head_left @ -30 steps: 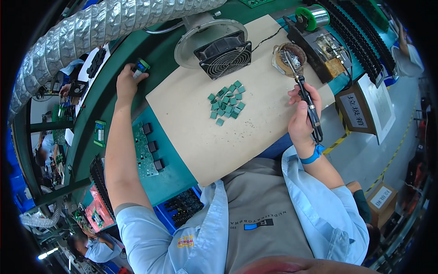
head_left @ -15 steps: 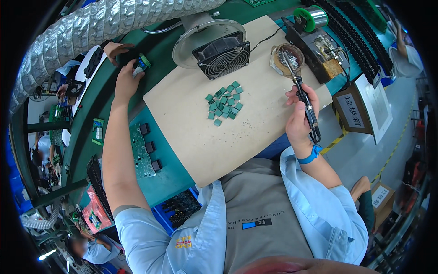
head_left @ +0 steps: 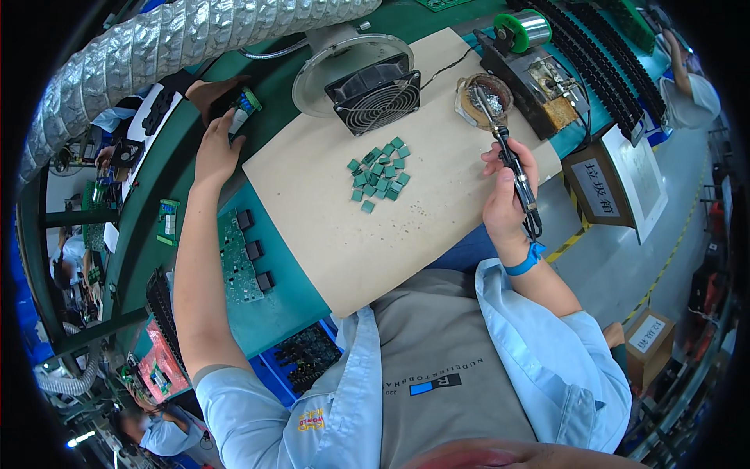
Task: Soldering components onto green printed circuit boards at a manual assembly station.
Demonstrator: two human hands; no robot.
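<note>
At the upper left, my left hand [head_left: 216, 156] reaches out with its fingers closed on the lower end of a small green circuit board [head_left: 247, 103] with blue and white parts. Another person's hand [head_left: 206, 95] is right beside the board; whether it grips the board I cannot tell. On the right, my right hand [head_left: 508, 195] is wrapped around a black soldering iron [head_left: 512, 162]. The iron's tip points into a round dish [head_left: 471, 116] of silvery solder bits. Several small green square boards [head_left: 380, 173] lie in a loose group on the brown paper sheet [head_left: 328, 227].
A black fan [head_left: 377, 102] stands at the sheet's far edge, near a silver duct [head_left: 195, 43]. A solder spool [head_left: 531, 31] sits on a metal box [head_left: 547, 86] at the right. A larger circuit board [head_left: 239, 258] lies left of the sheet; a carton [head_left: 601, 187] stands beyond its right.
The other person's hand has come closer to the small circuit board. That board has shifted slightly up and right, while my left fingers have slid lower. The soldering iron stays at the dish.
</note>
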